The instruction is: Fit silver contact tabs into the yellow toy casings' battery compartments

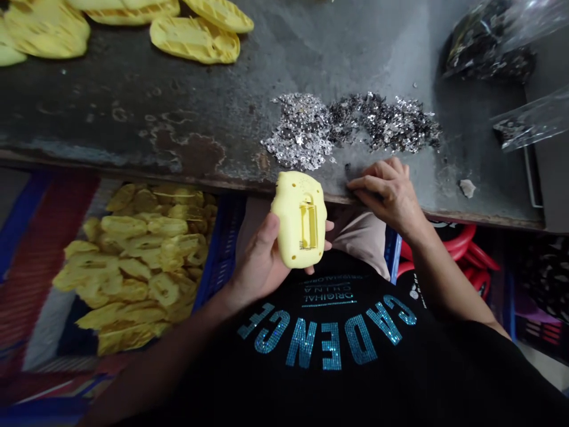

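Note:
My left hand [262,255] grips a yellow plastic casing [291,231] with an uncovered battery compartment facing up and small holes near its corners. The casing is just off the table's front edge. My right hand [389,190] rests at that edge, fingers curled and pressed together; whatever is in them, if anything, is hidden. Just beyond it lie a heap of small silvery metal pieces [302,130] and, joining it on the right, a darker heap of small metal parts [386,121].
Several yellow half shells [195,38] lie at the table's far left. Below, a blue crate [222,237] stands beside many piled yellow shells [133,261]. Clear bags of metal parts [489,53] sit at the right. Red items [462,243] are under the table's right side.

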